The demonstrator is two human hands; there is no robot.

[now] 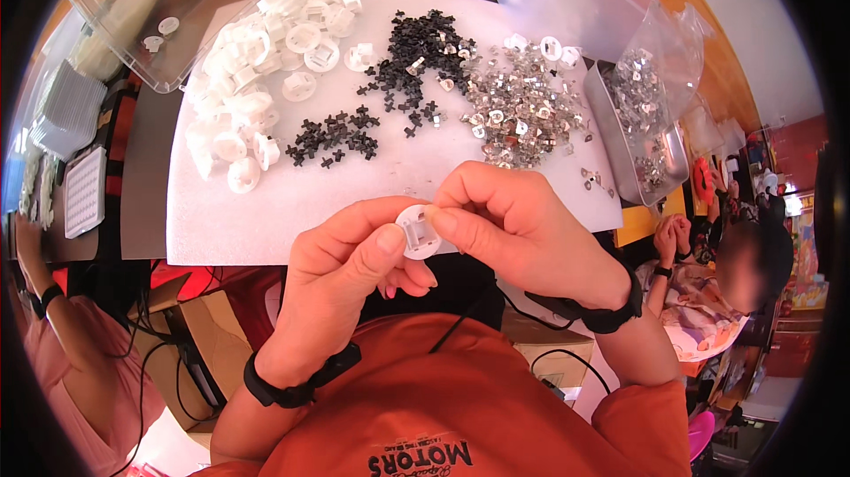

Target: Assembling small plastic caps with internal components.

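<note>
Bench (146, 167): dark brown, topped by a white mat (235, 234), perhaps laid as a pale ground that makes the loose heaps easy to see.
White disc (420, 236): held up over the mat's near edge, recessed face upward, likely to keep its slots in sight.
Left hand (347, 254): grip clamped on the disc's left rim, seemingly steadying it.
Right hand (506, 219): thumb-and-finger grip closed on its upper right rim; contact behind is hidden.
Mat's left: white round pieces (304, 38).
Mat's far middle: black crosses (423, 39).
Mat's right: metal parts (522, 114), near a metal tray (614, 145); heaps apparently split by kind.
</note>
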